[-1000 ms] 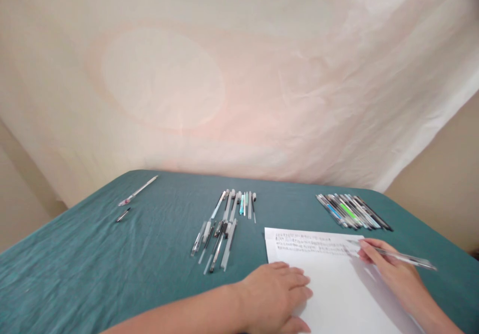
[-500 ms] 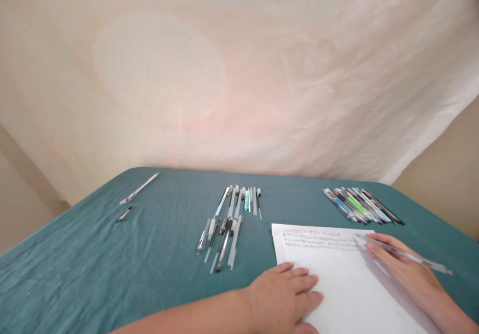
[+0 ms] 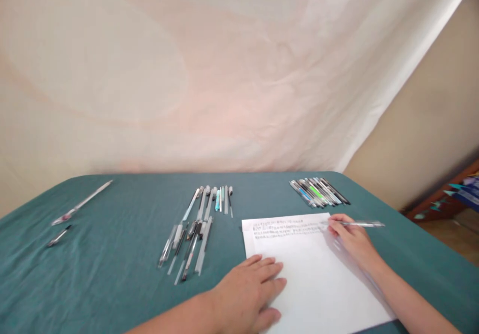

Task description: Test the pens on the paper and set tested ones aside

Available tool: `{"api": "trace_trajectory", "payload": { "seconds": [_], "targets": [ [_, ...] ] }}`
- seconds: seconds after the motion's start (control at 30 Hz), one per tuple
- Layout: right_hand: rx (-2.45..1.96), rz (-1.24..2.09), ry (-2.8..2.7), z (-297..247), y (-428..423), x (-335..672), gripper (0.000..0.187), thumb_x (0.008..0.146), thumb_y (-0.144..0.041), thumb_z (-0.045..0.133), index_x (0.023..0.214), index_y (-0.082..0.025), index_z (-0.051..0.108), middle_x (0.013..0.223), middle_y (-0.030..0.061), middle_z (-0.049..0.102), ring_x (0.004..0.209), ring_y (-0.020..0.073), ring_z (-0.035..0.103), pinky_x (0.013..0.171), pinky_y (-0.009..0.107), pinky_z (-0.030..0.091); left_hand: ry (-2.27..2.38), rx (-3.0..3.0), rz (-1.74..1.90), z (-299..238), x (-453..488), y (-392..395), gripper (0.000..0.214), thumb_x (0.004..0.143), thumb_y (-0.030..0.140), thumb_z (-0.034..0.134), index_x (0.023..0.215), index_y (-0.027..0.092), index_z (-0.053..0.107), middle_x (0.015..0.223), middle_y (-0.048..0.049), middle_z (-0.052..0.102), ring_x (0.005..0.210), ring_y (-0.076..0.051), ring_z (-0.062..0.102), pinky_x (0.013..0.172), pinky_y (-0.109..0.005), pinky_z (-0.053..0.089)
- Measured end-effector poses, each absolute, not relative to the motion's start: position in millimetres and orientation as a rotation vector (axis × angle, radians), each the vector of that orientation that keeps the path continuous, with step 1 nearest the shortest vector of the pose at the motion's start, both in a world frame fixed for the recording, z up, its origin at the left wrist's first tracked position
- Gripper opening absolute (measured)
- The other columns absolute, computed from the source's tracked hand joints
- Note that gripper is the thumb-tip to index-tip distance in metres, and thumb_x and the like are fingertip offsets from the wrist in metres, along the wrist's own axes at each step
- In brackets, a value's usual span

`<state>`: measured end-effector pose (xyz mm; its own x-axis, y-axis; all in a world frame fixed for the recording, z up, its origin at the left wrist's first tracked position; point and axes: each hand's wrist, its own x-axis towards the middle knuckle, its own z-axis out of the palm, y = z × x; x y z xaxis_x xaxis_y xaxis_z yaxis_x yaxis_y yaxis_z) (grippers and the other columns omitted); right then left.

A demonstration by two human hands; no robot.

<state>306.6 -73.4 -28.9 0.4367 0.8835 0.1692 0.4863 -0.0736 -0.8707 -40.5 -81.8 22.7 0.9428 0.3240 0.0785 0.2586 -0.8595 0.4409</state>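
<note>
White paper (image 3: 299, 284) lies on the table near its front, with several lines of small dark marks across its upper part. My left hand (image 3: 249, 291) rests flat on the paper's left edge, fingers spread, holding nothing. At the paper's upper right corner, my right hand (image 3: 352, 236) grips a clear-barrelled pen (image 3: 364, 223) between thumb and fingers. The pen's back end points right; its tip is near the end of the marked lines, and I cannot tell whether it touches the sheet.
Pen parts and caps (image 3: 192, 239) lie in two groups left of the paper. A row of pens (image 3: 318, 192) sits at the back right. Far left are a long clear pen (image 3: 84, 202) and a short dark-ended piece (image 3: 60, 235). A green cloth (image 3: 112, 284) covers the table.
The view has turned right, so everything sits further left. My right hand still holds the pen, which now lies nearer level. My left hand stays on the paper.
</note>
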Motion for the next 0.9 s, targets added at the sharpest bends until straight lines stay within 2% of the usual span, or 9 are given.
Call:
{"api": "trace_trajectory", "payload": {
  "seconds": [0.23,0.37,0.73,0.9],
  "targets": [
    [-1.765,0.41,-1.298,-32.2,-73.2,315.0,0.023,0.078,-0.039,0.047,0.067,-0.019,0.05,0.047,-0.005,0.045,0.042,0.0102,0.04,0.042,0.021,0.03,0.411,2.631,0.144,30.4,-36.2,-78.1,0.047,0.085,0.035,0.048,0.13,0.023,0.039,0.141,-0.0065,0.036,0.13,-0.025,0.03,0.108,-0.044,0.021],
    [-1.826,0.296,-1.336,-32.9,-72.9,316.4,0.021,0.077,-0.037,0.047,0.065,-0.019,0.05,0.046,-0.0054,0.044,0.043,0.0107,0.04,0.042,0.021,0.03,0.412,2.633,0.119,31.0,-34.2,-77.3,0.047,0.086,0.034,0.048,0.13,0.022,0.04,0.142,-0.0076,0.035,0.13,-0.026,0.03,0.108,-0.045,0.022],
    [-1.892,0.183,-1.42,-34.2,-70.6,319.9,0.02,0.077,-0.038,0.044,0.066,-0.022,0.049,0.051,-0.0041,0.048,0.051,0.0142,0.046,0.05,0.025,0.034,0.414,2.629,0.146,31.9,-32.7,-76.8,0.046,0.085,0.033,0.049,0.13,0.023,0.041,0.141,-0.0068,0.036,0.129,-0.025,0.032,0.108,-0.045,0.023],
    [-1.895,0.174,-1.435,-34.7,-71.3,320.3,0.021,0.079,-0.037,0.041,0.066,-0.021,0.048,0.051,-0.0042,0.047,0.049,0.0139,0.045,0.049,0.024,0.034,0.419,2.623,0.153,32.2,-32.5,-77.1,0.045,0.085,0.034,0.049,0.128,0.023,0.043,0.14,-0.0067,0.038,0.128,-0.026,0.033,0.108,-0.045,0.024]
  ]
}}
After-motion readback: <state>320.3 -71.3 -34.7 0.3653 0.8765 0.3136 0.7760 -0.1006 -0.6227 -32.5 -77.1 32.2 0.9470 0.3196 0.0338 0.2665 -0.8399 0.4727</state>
